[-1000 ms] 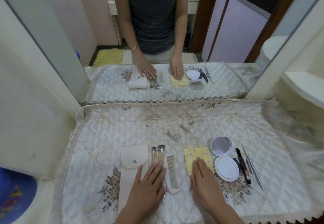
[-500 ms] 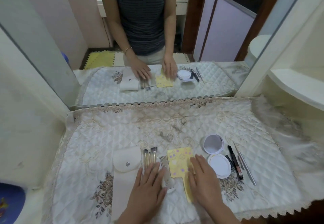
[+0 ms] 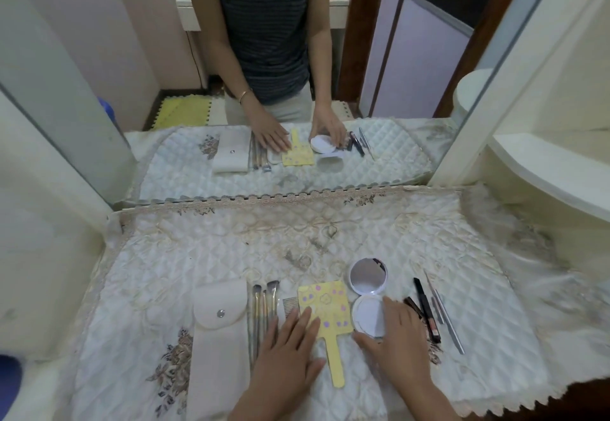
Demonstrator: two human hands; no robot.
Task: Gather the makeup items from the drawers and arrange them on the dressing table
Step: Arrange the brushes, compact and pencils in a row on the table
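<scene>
A row of makeup items lies on the quilted cloth of the dressing table [image 3: 204, 249]. From left: a cream snap pouch [image 3: 219, 328], three brushes [image 3: 264, 305], a comb [image 3: 288, 306], a yellow hand mirror [image 3: 325, 305] with its handle toward me, an open white compact [image 3: 368, 295], a dark pencil and mascara [image 3: 425, 308], and thin metal tools [image 3: 445, 315]. My left hand [image 3: 290, 348] rests flat, fingers spread, over the comb and the mirror's left edge. My right hand [image 3: 396, 338] cups the lower half of the compact with fingers curled at its rim.
A large wall mirror [image 3: 297, 74] stands behind the table and reflects a person and the items. A cream curved shelf [image 3: 544, 170] rises at the right. A blue object [image 3: 10, 384] sits at the lower left. The cloth's scalloped front edge [image 3: 544, 397] marks the table's end.
The yellow hand mirror now lies straight with its handle showing. My right hand has moved right from the mirror onto the compact. My left hand has shifted onto the comb and mirror edge.
</scene>
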